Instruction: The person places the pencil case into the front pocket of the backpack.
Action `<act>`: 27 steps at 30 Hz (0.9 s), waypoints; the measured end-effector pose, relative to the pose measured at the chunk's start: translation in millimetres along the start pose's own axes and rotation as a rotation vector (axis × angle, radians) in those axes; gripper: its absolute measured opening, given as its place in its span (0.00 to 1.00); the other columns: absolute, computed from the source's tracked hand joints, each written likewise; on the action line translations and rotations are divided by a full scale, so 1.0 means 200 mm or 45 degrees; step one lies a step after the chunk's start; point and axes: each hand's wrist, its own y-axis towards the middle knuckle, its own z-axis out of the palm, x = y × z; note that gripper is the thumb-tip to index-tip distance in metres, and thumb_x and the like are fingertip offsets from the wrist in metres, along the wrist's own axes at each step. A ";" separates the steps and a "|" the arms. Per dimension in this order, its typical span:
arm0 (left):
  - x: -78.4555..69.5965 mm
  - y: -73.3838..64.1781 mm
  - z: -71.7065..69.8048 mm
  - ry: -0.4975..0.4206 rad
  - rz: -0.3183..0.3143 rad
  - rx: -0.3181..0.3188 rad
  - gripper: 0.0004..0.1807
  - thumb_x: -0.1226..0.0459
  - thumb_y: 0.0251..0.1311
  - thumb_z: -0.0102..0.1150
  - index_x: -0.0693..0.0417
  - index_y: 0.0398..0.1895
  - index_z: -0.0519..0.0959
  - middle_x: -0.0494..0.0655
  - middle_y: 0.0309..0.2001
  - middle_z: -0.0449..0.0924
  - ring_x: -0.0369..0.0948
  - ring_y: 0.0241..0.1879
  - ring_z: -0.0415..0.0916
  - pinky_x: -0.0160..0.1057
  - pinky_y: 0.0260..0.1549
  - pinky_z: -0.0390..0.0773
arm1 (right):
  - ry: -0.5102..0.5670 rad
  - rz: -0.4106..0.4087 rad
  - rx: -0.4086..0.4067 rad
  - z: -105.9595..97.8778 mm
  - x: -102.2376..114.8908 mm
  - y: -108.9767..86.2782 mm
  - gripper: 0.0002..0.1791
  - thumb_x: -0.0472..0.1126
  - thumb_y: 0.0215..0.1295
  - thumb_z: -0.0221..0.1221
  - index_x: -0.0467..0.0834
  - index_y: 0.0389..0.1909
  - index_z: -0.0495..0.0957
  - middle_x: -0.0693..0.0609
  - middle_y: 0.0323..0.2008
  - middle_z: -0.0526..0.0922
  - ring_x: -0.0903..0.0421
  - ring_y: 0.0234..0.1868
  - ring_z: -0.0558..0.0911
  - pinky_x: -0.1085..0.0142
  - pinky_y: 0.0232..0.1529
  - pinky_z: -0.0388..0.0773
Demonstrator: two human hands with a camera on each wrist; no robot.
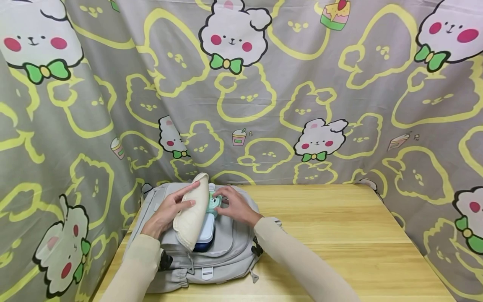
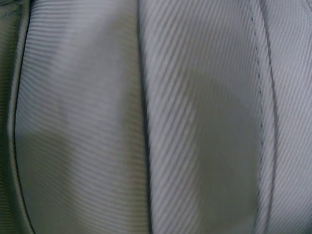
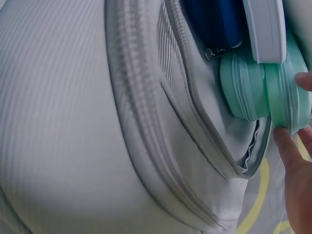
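A grey backpack [image 1: 226, 268] lies flat on the table. My left hand [image 1: 167, 209] holds a cream half-round fabric piece [image 1: 190, 218] by its face, thumb and forefinger visible and the other fingers hidden. My right hand [image 1: 237, 205] pinches a mint-green zippered case [image 1: 214, 204], also seen in the right wrist view, where the fingers [image 3: 287, 151] touch its edge. Against the green case sits a white box [image 3: 267, 29]. A dark blue item [image 3: 214, 22] lies beside that box, above the opened pocket's zipper. Only grey backpack fabric [image 2: 204, 117] fills the left wrist view.
The wooden table [image 1: 332, 226] extends to the right of the backpack. Patterned curtains [image 1: 264, 100] hang behind and to the left. Black buckles [image 1: 165, 260] and a zipper pull [image 1: 254, 277] lie along the backpack's near side.
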 end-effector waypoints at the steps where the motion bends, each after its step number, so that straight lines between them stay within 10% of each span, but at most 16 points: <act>1: 0.00 0.00 0.00 -0.006 0.001 0.003 0.37 0.65 0.77 0.63 0.46 0.86 0.65 0.49 0.89 0.50 0.53 0.84 0.53 0.29 0.60 0.80 | -0.003 -0.003 -0.004 0.00 0.00 0.00 0.22 0.35 0.69 0.71 0.42 0.63 0.82 0.42 0.70 0.76 0.45 0.72 0.78 0.51 0.71 0.80; 18: -0.02 0.00 0.02 0.024 0.001 0.004 0.35 0.65 0.79 0.61 0.45 0.86 0.66 0.49 0.89 0.50 0.52 0.86 0.49 0.25 0.60 0.77 | 0.058 -0.011 0.000 0.00 -0.06 -0.01 0.18 0.35 0.71 0.71 0.42 0.59 0.84 0.43 0.70 0.77 0.45 0.71 0.79 0.55 0.70 0.81; 27: -0.08 -0.04 0.07 0.245 0.037 -0.083 0.30 0.64 0.78 0.63 0.48 0.81 0.74 0.54 0.86 0.61 0.54 0.83 0.57 0.29 0.58 0.77 | 0.163 -0.017 -0.025 0.00 -0.07 -0.03 0.13 0.33 0.72 0.70 0.39 0.55 0.85 0.42 0.66 0.78 0.46 0.69 0.80 0.55 0.70 0.81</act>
